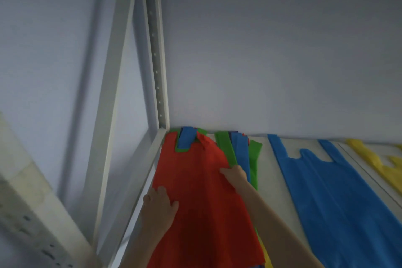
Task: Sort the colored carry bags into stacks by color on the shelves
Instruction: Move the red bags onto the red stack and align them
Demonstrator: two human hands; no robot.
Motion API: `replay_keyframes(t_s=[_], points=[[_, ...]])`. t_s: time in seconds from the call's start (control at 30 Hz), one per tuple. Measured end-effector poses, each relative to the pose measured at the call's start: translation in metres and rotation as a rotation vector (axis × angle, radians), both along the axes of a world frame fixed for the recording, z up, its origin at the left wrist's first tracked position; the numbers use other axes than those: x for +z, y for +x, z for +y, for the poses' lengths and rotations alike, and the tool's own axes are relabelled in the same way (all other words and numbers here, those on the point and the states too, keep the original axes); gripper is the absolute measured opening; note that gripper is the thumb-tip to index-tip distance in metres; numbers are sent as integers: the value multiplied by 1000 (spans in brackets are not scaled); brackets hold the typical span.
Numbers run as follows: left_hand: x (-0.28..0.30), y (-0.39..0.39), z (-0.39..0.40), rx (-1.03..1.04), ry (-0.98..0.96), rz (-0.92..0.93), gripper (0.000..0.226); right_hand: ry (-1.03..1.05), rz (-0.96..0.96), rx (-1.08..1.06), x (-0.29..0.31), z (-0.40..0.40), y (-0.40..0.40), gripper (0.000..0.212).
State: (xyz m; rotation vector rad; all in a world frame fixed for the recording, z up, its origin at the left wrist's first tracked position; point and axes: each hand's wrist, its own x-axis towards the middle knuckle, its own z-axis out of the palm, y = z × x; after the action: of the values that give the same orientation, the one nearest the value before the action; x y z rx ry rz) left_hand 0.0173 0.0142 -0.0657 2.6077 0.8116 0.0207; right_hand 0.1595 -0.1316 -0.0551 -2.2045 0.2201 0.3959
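A red bag [202,198] is seen spread on top of a mixed pile at the lower centre of the frame, on a white shelf [269,180], with green [224,143] and blue handles [187,137] showing from beneath it near the back wall. The left hand [158,209] is laid on the bag's left edge, fingers curled over it, though whether cloth is pinched cannot be told. The right hand [236,177] is set on the right edge with its grip closed on the red cloth. A sorted blue bag [339,198] lies flat at lower right, a yellow one [387,165] at the far right. If the red bag is lifted carelessly, the layers below could be dragged along and the pile disturbed, since the thin cloth is likely to cling.
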Motion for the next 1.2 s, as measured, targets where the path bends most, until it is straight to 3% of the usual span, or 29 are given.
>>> replay_keyframes(t_s=[0.33,0.57,0.7,0.83,0.97,1.2], points=[[0,5,1,55,-66,-45,37,-93,14,-202,-3,-51,11,46],[-10,18,-3,3,-207,-76,22,-10,-36,-158,-2,-64,3,42],[-10,19,0,-46,-120,-91,36,-17,-74,-130,-3,-68,-1,43],[-3,22,-4,-53,-256,-125,16,-6,-130,-115,-3,-69,-4,40],[-1,19,-5,-137,-286,-55,13,-16,-202,-117,-3,-68,-12,39],[1,9,-11,-173,-380,-98,7,-43,-247,-150,-6,-70,-27,31]])
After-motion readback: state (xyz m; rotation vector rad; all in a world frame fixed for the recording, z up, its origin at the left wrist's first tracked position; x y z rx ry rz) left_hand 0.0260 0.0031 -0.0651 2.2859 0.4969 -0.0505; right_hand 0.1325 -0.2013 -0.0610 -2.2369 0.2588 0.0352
